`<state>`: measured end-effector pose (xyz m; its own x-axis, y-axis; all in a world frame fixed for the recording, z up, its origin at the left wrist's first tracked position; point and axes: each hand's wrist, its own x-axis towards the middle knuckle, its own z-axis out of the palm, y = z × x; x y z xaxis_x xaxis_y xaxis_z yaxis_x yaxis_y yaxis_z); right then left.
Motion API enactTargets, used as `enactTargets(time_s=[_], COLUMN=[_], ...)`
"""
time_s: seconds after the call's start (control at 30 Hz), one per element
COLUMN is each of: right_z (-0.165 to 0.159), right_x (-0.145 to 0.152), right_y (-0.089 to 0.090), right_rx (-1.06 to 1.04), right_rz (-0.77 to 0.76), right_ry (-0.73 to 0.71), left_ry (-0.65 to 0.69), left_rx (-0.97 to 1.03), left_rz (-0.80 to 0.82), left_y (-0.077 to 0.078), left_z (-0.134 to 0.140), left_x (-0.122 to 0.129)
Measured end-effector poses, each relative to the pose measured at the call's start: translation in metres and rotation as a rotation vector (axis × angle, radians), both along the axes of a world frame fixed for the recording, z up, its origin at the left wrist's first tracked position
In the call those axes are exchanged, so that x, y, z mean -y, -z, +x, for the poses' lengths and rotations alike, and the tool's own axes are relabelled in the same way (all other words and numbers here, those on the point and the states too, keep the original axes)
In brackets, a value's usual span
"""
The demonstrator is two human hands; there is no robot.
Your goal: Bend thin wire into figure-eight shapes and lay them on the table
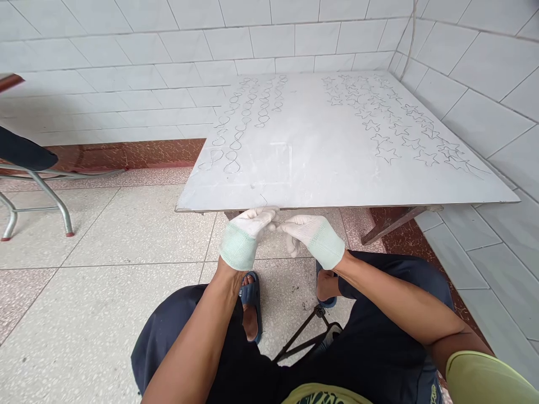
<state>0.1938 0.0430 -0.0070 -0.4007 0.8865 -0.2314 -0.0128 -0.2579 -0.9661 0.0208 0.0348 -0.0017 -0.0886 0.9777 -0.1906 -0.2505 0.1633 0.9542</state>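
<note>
My left hand [252,227], in a white glove with a pale green cuff, is closed in a pinch just off the table's front edge. A thin dark wire [264,199] sticks up out of its fingers. My right hand [314,235], gloved the same way, meets it fingertip to fingertip and pinches what looks like the same wire; most of it is hidden by the fingers. On the white tabletop [311,157] beyond lie several wire stars [386,156] at the right and rows of looped, figure-eight wire shapes [232,161] at the left.
Tiled walls [484,62] bound the table behind and at the right. A wooden table leg [389,224] slants below. A metal-legged stool [54,196] stands at the far left. Between my feet is a dark metal frame [298,336] on the speckled floor [126,314].
</note>
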Motion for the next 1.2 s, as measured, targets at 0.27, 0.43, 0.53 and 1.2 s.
enactTargets(time_s=[0.27,0.43,0.53,1.2], right_z=[-0.004,-0.005,-0.003,0.010], right_x=[0.005,0.008,0.008,0.004], right_y=[-0.005,-0.006,-0.002,-0.002], right_rx=[0.076,0.221,0.299,0.712], right_rz=[0.105,0.214,0.349,0.876], right_ry=[0.043,0.183,0.204,0.069], left_ry=[0.012,-0.015,-0.017,0.009], left_rx=[0.011,-0.024,-0.023,-0.055], left_rz=[0.004,0.029,0.040,0.001], left_y=[0.007,0.014,0.014,0.003], left_z=[-0.002,-0.004,-0.003,-0.002], left_x=[-0.004,-0.006,-0.005,-0.004])
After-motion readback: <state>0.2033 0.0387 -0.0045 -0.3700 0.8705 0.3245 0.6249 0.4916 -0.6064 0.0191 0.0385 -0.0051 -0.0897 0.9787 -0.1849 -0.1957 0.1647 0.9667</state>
